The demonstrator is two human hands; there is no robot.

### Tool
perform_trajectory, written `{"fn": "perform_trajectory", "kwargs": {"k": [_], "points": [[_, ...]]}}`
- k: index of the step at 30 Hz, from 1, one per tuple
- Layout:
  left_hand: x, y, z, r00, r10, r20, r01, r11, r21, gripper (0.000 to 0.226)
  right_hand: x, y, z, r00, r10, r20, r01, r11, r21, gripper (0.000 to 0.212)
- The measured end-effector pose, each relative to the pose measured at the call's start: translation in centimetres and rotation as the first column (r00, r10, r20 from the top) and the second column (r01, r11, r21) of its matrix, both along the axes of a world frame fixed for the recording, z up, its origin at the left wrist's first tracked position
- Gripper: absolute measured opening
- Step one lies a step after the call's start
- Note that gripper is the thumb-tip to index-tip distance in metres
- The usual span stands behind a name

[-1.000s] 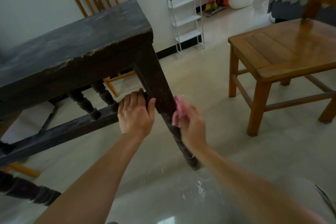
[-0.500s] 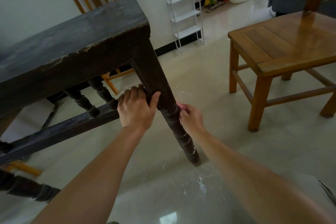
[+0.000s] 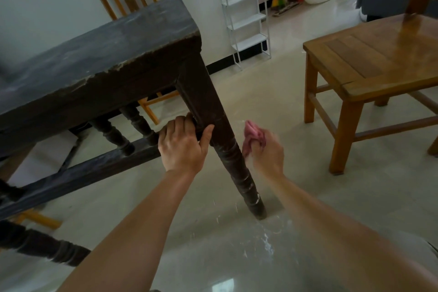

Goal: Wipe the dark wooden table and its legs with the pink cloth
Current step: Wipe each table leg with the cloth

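Floor (image 3: 267, 244) nearest: pale, glossy, white flecks scattered round the leg's foot

Left hand (image 3: 183, 143) grips where the stretcher rail (image 3: 94, 168) meets the corner leg (image 3: 234, 163), fingers curled over, thumb on the leg face. Right hand (image 3: 267, 152) pinches the pink cloth (image 3: 252, 134), bunched and soft, just right of the leg. Contact not clear; hand blurred

Leg lies left of the cloth hand, long axis slanting down towards the viewer. Square above, turned rings below, dark, dust-streaked. Likely wipe runs along that axis

Table (image 3: 106, 40) top: dull, chipped edge. Beyond: honey-wood chair (image 3: 379, 54), smooth; white wire rack (image 3: 246, 23) at the wall
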State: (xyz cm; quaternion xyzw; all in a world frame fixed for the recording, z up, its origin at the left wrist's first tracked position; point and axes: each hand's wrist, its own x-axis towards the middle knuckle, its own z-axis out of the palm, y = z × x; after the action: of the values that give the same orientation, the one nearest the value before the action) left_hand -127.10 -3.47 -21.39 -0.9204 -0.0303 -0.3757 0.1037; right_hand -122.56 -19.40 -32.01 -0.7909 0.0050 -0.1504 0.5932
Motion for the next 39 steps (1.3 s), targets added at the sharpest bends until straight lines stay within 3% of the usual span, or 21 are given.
{"fn": "perform_trajectory", "kwargs": {"k": [2, 5, 7, 9, 11, 13, 15, 17, 18, 20, 22, 25, 26, 30, 35, 37, 39], "points": [[0.0, 0.0, -0.2, 1.0, -0.008, 0.015, 0.008, 1.0, 0.004, 0.063, -0.6, 1.7, -0.5, 1.0, 0.001, -0.018, -0.001, 1.0, 0.017, 0.026], [0.2, 0.1, -0.3, 0.999, -0.022, 0.047, 0.022, 1.0, 0.01, 0.062, -5.8, 3.9, -2.6, 0.996, -0.003, 0.093, 0.001, 1.0, 0.017, 0.038], [0.3, 0.2, -0.4, 0.998, -0.029, 0.058, 0.028, 1.0, 0.015, 0.061, -8.8, 3.2, -4.5, 0.975, 0.191, 0.111, -0.19, 0.982, -0.016, 0.035], [0.3, 0.2, -0.5, 0.997, -0.035, 0.071, 0.033, 0.999, 0.025, 0.061, -9.2, 1.5, -6.3, 0.95, 0.311, 0.012, -0.309, 0.947, -0.088, 0.023], [0.5, 0.2, -0.6, 0.995, -0.038, 0.093, 0.035, 0.999, 0.039, 0.058, -6.7, -0.4, -7.3, 0.978, 0.187, -0.095, -0.194, 0.979, -0.064, 0.006], [0.6, 0.2, -0.7, 0.992, -0.043, 0.115, 0.037, 0.998, 0.049, 0.056, -3.0, -1.7, -6.2, 0.985, 0.086, -0.152, -0.092, 0.995, -0.037, 0.014], [0.7, 0.3, -0.9, 0.991, -0.045, 0.123, 0.038, 0.998, 0.057, 0.056, 0.2, -2.2, -4.2, 0.977, 0.101, -0.19, -0.078, 0.989, 0.122, 0.023], [0.7, 0.3, -1.0, 0.992, -0.037, 0.12, 0.029, 0.997, 0.07, 0.056, 1.4, -0.6, -3.2, 0.943, 0.216, -0.254, -0.12, 0.93, 0.348, 0.015], [0.7, 0.4, -1.1, 0.993, -0.031, 0.117, 0.022, 0.997, 0.074, 0.056, 0.9, 0.7, -3.5, 0.926, 0.232, -0.296, -0.109, 0.919, 0.379, 0.016], [0.7, 0.4, -1.1, 0.993, -0.022, 0.114, 0.013, 0.996, 0.084, 0.056, -1.8, 2.7, -5.3, 0.934, 0.128, -0.334, -0.025, 0.955, 0.296, 0.021], [0.7, 0.5, -1.1, 0.993, -0.029, 0.117, 0.017, 0.995, 0.097, 0.055, -5.4, 2.4, -7.1, 0.958, 0.083, -0.275, -0.019, 0.973, 0.228, 0.02], [0.8, 0.7, -1.1, 0.99, -0.038, 0.136, 0.023, 0.994, 0.108, 0.054, -8.8, -0.1, -9.0, 0.882, 0.375, -0.285, -0.34, 0.926, 0.166, 0.016], [0.8, 0.6, -1.1, 0.99, -0.041, 0.134, 0.027, 0.994, 0.104, 0.054, -8.8, -0.9, -9.2, 0.864, 0.391, -0.317, -0.381, 0.92, 0.095, 0.018], [0.8, 0.4, -1.0, 0.991, -0.028, 0.127, 0.016, 0.995, 0.094, 0.056, -3.4, -2.1, -8.5, 0.928, 0.021, -0.373, -0.044, 0.998, -0.053, 0.016], [0.8, 0.7, -1.1, 0.989, -0.039, 0.144, 0.023, 0.993, 0.113, 0.052, -5.2, 3.9, -6.5, 0.955, -0.011, -0.296, 0.027, 0.998, 0.049, 0.021], [0.8, 0.7, -1.2, 0.989, -0.043, 0.143, 0.027, 0.994, 0.11, 0.052, -9.2, 6.1, -8.3, 0.943, 0.148, -0.299, -0.144, 0.989, 0.035, 0.009], [0.8, 0.6, -1.2, 0.99, -0.048, 0.133, 0.034, 0.994, 0.101, 0.054, -12.1, 6.5, -10.4, 0.871, 0.345, -0.349, -0.381, 0.924, -0.038, 0.007]]}}
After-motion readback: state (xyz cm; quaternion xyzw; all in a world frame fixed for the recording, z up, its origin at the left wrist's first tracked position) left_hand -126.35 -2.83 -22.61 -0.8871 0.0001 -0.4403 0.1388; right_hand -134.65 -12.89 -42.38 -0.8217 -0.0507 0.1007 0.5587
